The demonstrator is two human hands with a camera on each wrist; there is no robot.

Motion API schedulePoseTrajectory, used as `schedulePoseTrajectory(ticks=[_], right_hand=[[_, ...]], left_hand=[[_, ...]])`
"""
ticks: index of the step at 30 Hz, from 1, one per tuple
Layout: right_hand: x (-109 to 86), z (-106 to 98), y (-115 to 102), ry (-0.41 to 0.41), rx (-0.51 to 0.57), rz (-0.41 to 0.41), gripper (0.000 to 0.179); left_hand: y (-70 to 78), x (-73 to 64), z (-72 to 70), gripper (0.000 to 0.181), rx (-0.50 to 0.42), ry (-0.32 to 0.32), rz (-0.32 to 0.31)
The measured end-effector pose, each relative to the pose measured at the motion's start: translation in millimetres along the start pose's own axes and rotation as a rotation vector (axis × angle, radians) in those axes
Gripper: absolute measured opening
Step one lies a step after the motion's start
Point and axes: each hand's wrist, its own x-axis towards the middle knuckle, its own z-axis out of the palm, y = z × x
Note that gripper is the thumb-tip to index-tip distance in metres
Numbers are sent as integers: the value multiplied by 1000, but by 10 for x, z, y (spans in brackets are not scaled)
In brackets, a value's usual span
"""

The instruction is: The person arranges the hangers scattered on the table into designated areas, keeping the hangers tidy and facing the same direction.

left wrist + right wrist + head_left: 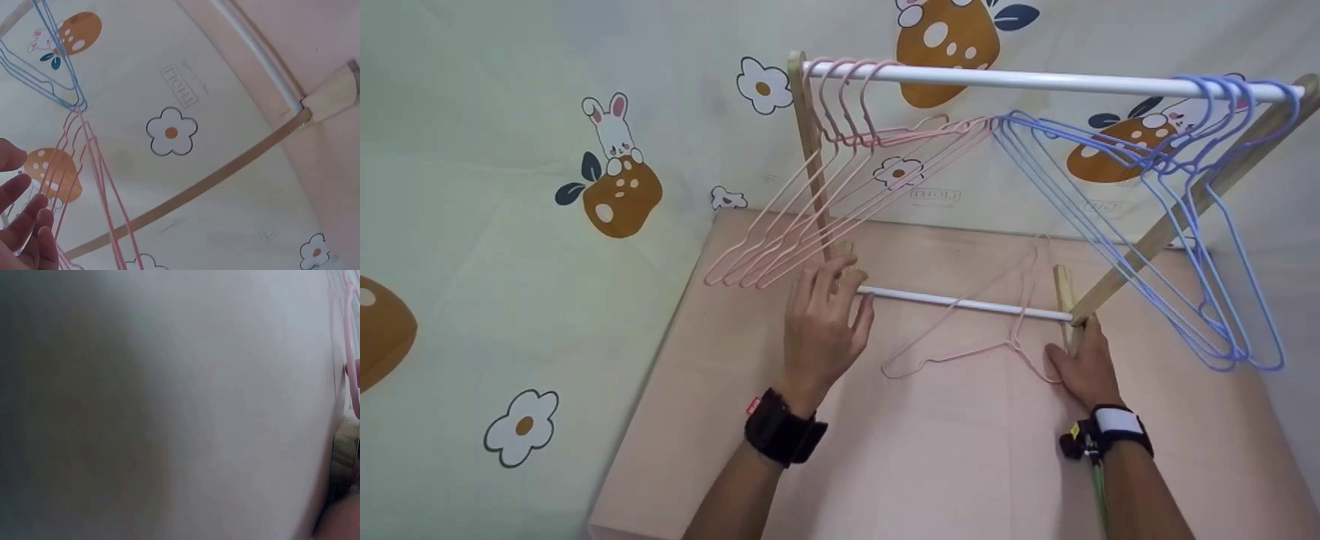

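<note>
A clothes rack with a white top bar (997,78) and wooden side posts stands on the table. Several pink hangers (847,140) hang at its left end, several blue hangers (1189,169) at its right. My left hand (821,326) is at the rack's lower left, beside the white lower bar (960,301); its loosely bent fingers (28,225) hold nothing in the left wrist view. At the lower right, my right hand (1086,369) grips the rack's wooden foot (1063,285), partly hiding it. One pink hanger (971,351) lies on the table under the lower bar, close to that hand.
The table has a pale pink cover (697,450). Behind it and at the left is a pale cloth backdrop (510,300) with printed rabbits and flowers. The right wrist view is mostly a blurred pale surface (242,405), with the wooden foot (344,450) at its edge.
</note>
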Motion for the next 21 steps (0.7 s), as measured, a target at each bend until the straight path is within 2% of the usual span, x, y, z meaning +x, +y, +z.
schedulePoseTrajectory(ticks=[9, 17, 21], right_hand=[[36, 7, 14, -7, -11, 5, 88], [30, 5, 9, -17, -3, 28, 87], [23, 3, 12, -23, -7, 47, 86]], left_hand=[[234, -266, 508, 26, -35, -209, 0], [337, -458, 959, 32, -15, -335, 16], [368, -544, 1127, 37, 3, -394, 19]])
